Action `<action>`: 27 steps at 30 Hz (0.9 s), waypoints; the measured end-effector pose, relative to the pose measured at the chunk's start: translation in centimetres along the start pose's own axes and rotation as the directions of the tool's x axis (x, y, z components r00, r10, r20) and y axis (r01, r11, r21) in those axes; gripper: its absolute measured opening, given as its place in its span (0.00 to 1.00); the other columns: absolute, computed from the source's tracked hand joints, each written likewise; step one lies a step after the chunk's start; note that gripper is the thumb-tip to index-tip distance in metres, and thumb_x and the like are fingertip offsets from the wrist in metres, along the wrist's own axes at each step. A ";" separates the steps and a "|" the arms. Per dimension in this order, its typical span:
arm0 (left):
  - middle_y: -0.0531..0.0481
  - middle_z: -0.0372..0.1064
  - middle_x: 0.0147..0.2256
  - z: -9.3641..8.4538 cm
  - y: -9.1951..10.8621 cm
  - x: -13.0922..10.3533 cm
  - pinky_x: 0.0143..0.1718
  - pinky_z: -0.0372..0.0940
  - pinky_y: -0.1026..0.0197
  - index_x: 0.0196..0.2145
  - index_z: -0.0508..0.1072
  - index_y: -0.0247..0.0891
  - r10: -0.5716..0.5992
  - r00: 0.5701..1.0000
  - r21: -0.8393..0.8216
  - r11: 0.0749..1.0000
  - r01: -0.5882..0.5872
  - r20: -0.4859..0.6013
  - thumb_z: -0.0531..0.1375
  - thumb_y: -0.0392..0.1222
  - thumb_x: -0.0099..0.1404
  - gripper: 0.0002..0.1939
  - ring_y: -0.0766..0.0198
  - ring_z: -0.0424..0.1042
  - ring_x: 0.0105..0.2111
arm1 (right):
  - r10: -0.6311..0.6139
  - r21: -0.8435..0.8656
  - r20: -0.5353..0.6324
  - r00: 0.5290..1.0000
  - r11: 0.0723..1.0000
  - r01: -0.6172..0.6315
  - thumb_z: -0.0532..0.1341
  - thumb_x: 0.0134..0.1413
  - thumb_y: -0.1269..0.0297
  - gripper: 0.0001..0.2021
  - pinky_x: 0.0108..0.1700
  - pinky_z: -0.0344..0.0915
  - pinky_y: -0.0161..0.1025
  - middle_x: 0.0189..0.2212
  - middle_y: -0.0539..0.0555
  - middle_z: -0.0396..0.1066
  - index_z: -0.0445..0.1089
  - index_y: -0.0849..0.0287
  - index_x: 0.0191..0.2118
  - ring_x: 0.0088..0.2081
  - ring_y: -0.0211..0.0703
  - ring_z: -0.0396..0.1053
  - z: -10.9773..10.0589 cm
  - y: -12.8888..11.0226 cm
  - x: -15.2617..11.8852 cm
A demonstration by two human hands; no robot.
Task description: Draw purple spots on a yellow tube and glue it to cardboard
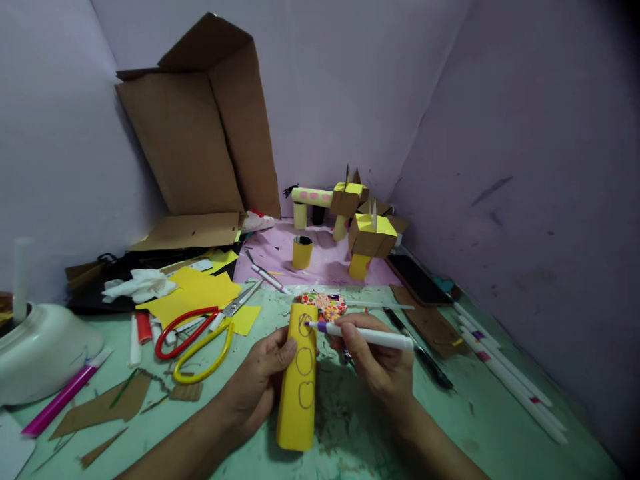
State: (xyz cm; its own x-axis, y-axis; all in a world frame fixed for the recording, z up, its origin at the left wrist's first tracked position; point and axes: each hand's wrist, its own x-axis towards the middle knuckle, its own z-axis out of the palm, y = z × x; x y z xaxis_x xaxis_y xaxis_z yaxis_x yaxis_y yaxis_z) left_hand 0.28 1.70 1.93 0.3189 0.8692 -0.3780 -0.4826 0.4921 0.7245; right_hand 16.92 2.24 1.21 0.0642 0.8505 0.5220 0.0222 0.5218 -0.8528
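Observation:
My left hand [263,377] grips a long yellow paper-covered tube [296,427], tilted with its far end up. Three roundish outlines run down its face, and the top one has marks inside. Between the fingers of my right hand [383,363] is a white marker pen [370,335] with a purple tip end, which meets the tube at the top outline. Just beyond the tube lies a flower-patterned item [325,305], partly hidden. Farther back stand a short yellow tube [302,253] and a cardboard-and-yellow box shape on a yellow tube [374,235].
Scissors [197,340] with red and yellow handles lie left, beside yellow paper [200,290] and cardboard scraps [100,403]. A white pot [50,350] stands far left. On the right are a phone [420,279], a black pen [425,353] and white sticks [515,383]. A cardboard box [185,140] leans behind.

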 end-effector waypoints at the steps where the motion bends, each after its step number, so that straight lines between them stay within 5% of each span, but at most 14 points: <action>1: 0.45 0.76 0.32 0.0 0.0 0.0 0.37 0.64 0.62 0.40 0.76 0.33 -0.004 1.000 0.000 1.000 0.004 -0.003 0.74 0.49 0.43 0.28 0.62 0.71 0.32 | 0.004 -0.003 -0.005 1.000 1.000 -0.004 0.61 0.59 0.70 0.06 0.27 0.66 0.33 0.26 0.50 0.73 0.75 0.54 0.37 0.26 0.37 0.70 0.0 0.0 0.0; 27: 0.47 0.72 0.33 -0.1 -0.1 -0.1 0.37 0.62 0.62 0.44 0.74 0.34 0.011 0.998 0.000 1.000 -0.011 0.064 0.72 0.47 0.48 0.27 0.62 0.69 0.33 | 0.010 0.009 0.005 1.000 1.000 -0.011 0.61 0.58 0.67 0.05 0.26 0.67 0.34 0.27 0.52 0.74 0.76 0.56 0.37 0.25 0.38 0.71 0.1 -0.4 0.0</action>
State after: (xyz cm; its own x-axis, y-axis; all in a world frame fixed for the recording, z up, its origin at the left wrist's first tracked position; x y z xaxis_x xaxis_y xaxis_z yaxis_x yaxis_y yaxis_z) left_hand 0.20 1.55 1.82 0.3655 0.8695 -0.3324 -0.4861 0.4828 0.7285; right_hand 16.82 2.11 1.54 0.0595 0.8562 0.5131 0.0129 0.5133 -0.8581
